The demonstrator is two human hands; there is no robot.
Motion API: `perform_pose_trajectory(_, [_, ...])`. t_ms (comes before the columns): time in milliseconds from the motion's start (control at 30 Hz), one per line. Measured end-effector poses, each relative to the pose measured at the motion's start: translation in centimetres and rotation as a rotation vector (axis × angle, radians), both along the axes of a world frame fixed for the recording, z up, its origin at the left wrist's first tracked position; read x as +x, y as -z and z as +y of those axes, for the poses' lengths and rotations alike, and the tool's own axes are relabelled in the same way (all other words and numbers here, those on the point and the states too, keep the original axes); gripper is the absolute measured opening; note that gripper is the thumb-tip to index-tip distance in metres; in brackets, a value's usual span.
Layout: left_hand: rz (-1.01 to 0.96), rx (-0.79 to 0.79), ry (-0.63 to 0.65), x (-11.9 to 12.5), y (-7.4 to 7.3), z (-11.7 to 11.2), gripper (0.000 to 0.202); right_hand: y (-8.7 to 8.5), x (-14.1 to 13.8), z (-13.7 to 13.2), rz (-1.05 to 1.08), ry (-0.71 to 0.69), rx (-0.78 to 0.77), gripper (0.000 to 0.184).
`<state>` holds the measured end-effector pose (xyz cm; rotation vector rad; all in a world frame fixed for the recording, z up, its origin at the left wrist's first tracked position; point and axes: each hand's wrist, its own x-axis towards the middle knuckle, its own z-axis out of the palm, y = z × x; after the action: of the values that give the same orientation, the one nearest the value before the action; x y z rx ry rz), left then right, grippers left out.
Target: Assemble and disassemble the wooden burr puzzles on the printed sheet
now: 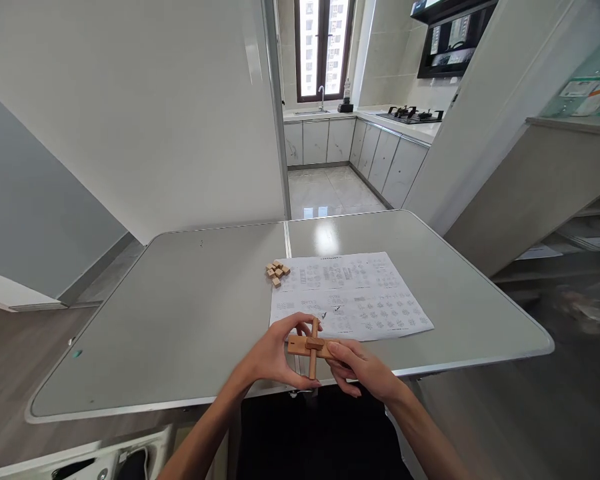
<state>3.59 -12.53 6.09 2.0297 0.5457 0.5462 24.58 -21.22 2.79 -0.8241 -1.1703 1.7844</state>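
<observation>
Since it looks light and stiff, the wooden cross-piece [315, 343], held above the near edge of the table [180, 320], should handle best by its ends. The left hand [271, 347] spans the rod [313, 365] tip to tip; the right hand [364, 367] pinches the flat bar [297, 345].

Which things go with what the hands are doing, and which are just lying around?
Seem to belong:
crossed wooden pieces, held by the left hand and right hand
printed sheet
probably the small wooden blocks

Seem just lying around:
small green bit
labelled clear plastic pack
</observation>
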Motion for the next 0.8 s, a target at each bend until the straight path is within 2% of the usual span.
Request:
perform_pose_trajectory(167, [0.009,0.02,-0.024,-0.4,-0.3,0.1,0.082,-0.8,-0.1,0.0,0.018,0.004,0.01,0.052])
perform_pose_trajectory(333, [-0.031,-0.018,-0.024,-0.2,-0.4,-0.2,0.082,-0.8,0.0,-0.1,0.041,-0.011,0.006,0.052])
perform_pose_trajectory(600, [-0.069,-0.112,-0.103,0.0,1.0,-1.1,0.086,-0.2,-0.3,0.0,-0.026,0.072,-0.006,0.051])
perform_pose_trajectory(800, [0.023,-0.075,-0.161,0.0,1.9,0.2,0.096,0.4,-0.1,1.9,-0.137,0.196,0.041,0.047])
